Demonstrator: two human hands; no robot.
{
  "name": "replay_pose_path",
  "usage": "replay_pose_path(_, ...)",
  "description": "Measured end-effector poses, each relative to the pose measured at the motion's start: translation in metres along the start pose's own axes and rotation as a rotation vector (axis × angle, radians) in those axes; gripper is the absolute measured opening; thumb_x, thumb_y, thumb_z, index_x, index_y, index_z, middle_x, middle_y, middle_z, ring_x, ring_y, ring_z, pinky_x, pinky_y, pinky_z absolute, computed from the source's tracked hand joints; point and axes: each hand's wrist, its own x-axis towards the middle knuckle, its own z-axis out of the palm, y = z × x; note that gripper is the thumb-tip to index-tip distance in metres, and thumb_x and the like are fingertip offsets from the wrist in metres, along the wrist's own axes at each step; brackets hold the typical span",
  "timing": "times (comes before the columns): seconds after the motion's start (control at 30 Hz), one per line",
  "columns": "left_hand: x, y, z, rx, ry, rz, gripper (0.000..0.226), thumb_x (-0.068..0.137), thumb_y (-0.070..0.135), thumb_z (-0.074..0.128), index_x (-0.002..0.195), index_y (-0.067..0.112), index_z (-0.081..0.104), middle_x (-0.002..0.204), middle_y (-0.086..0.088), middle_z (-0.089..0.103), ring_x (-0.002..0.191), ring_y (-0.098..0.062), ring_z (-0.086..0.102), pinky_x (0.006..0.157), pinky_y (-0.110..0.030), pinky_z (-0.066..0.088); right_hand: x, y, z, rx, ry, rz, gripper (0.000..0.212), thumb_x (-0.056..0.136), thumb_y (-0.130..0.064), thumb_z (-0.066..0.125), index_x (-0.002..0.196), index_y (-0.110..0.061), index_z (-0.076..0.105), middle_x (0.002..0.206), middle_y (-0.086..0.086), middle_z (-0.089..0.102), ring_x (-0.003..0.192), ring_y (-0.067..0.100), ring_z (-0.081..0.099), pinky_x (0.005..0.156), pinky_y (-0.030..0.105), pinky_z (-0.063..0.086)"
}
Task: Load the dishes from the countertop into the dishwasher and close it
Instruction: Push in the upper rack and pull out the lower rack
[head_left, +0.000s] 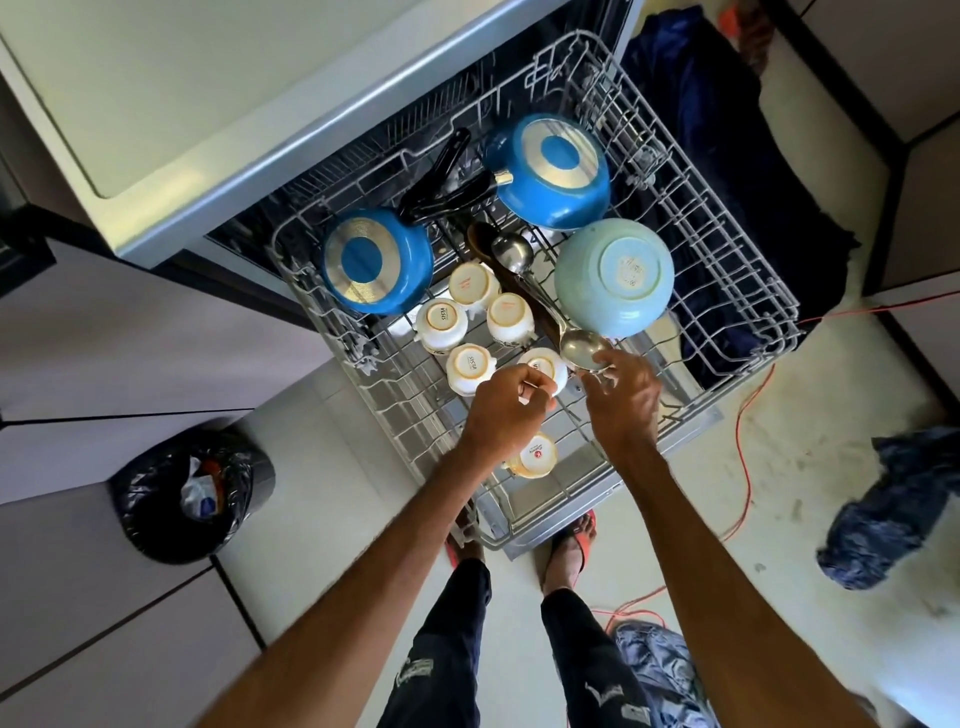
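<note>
Dishwasher rack (737, 270) stands pulled out over the open door, with the dishes in it upside down. A left blue pan (376, 262) and a right blue pan (553, 176) sit at the back, and a pale blue bowl (613, 278) to the right. Five white cups (470, 366) cluster mid-rack, with a sixth cup (532, 457) nearer the front. A steel ladle (511, 252) lies between cups and bowl. The right hand (621, 400) curls its fingers round a large steel spoon (584, 347). The left hand (506, 402) has its fingers curled, pinching a thin metal piece (530, 386).
</note>
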Motion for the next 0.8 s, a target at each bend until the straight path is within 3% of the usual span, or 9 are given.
replay_pose_path(0.07,0.0,-0.001,0.001,-0.001,-0.003,-0.002,0.018,0.087,0.028,0.064,0.098,0.016,0.071,0.092,0.002,0.076,0.083,-0.015,0.07,0.08,-0.047,0.06,0.001,0.004,-0.001,-0.025,-0.041,-0.037,0.031,0.095,-0.032,0.063,0.112,-0.007,0.071,0.106,0.01,0.072,0.089,0.026,0.069,0.077,0.046,0.06)
replay_pose_path(0.17,0.0,-0.003,0.002,-0.015,-0.005,-0.001,0.022,0.086,0.031,0.063,0.098,0.015,0.072,0.091,0.001,0.076,0.083,-0.017,0.071,0.079,-0.05,0.06,0.009,0.001,-0.006,0.039,-0.103,-0.071,0.024,0.097,-0.033,0.065,0.101,-0.01,0.073,0.097,0.002,0.073,0.074,0.007,0.066,0.069,0.011,0.052)
replay_pose_path(0.2,-0.001,-0.003,0.002,-0.019,-0.004,0.0,0.022,0.087,0.031,0.064,0.098,0.014,0.072,0.091,0.0,0.076,0.083,-0.017,0.072,0.079,-0.05,0.061,0.012,-0.003,-0.008,0.069,-0.111,-0.089,0.025,0.097,-0.033,0.066,0.098,-0.008,0.073,0.091,-0.002,0.072,0.068,0.001,0.064,0.061,0.007,0.049)
replay_pose_path(0.33,-0.002,-0.005,0.003,-0.053,-0.006,0.002,0.018,0.092,0.023,0.064,0.1,0.009,0.072,0.089,0.0,0.077,0.075,-0.011,0.069,0.083,-0.048,0.06,0.026,-0.001,-0.011,0.147,-0.326,0.156,0.03,0.101,-0.041,0.056,0.103,-0.012,0.065,0.083,0.001,0.072,0.067,0.013,0.07,0.057,0.033,0.06)
replay_pose_path(0.43,-0.005,-0.005,0.003,-0.072,-0.005,0.017,0.016,0.093,0.019,0.063,0.098,0.008,0.072,0.087,0.0,0.078,0.062,0.002,0.062,0.083,-0.044,0.06,0.035,0.004,-0.016,0.182,-0.409,0.188,0.032,0.103,-0.043,0.05,0.099,-0.013,0.061,0.08,0.003,0.071,0.068,0.016,0.07,0.052,0.029,0.058)
replay_pose_path(0.53,-0.006,-0.006,0.005,-0.082,-0.003,0.022,0.015,0.094,0.019,0.063,0.096,0.008,0.072,0.085,0.001,0.078,0.055,0.006,0.06,0.083,-0.043,0.059,0.042,0.004,-0.02,0.147,-0.387,0.208,0.03,0.106,-0.038,0.045,0.085,-0.021,0.059,0.081,0.005,0.071,0.064,0.013,0.067,0.053,0.023,0.056)
replay_pose_path(0.6,-0.007,-0.007,0.005,-0.093,-0.004,0.018,0.015,0.094,0.02,0.063,0.095,0.008,0.072,0.083,0.003,0.077,0.059,0.003,0.061,0.084,-0.045,0.059,0.043,0.004,-0.02,0.147,-0.345,0.243,0.028,0.106,-0.037,0.046,0.085,-0.022,0.058,0.083,0.006,0.072,0.065,0.013,0.068,0.059,0.032,0.06)
replay_pose_path(0.7,-0.007,-0.01,0.006,-0.1,-0.008,0.002,0.015,0.092,0.022,0.064,0.095,0.01,0.073,0.081,0.005,0.077,0.069,-0.005,0.067,0.084,-0.05,0.059,0.038,0.005,-0.017,0.14,-0.255,0.254,0.023,0.103,-0.038,0.051,0.096,-0.018,0.059,0.086,0.006,0.074,0.075,0.019,0.073,0.071,0.045,0.063)
replay_pose_path(0.8,-0.008,-0.012,0.008,-0.103,-0.016,-0.013,0.011,0.089,0.024,0.065,0.089,0.016,0.072,0.076,0.01,0.076,0.079,-0.01,0.072,0.084,-0.052,0.058,0.03,0.01,-0.012,0.153,-0.153,0.278,0.037,0.097,-0.039,0.059,0.115,-0.007,0.06,0.089,0.007,0.075,0.074,0.02,0.074,0.066,0.048,0.063)
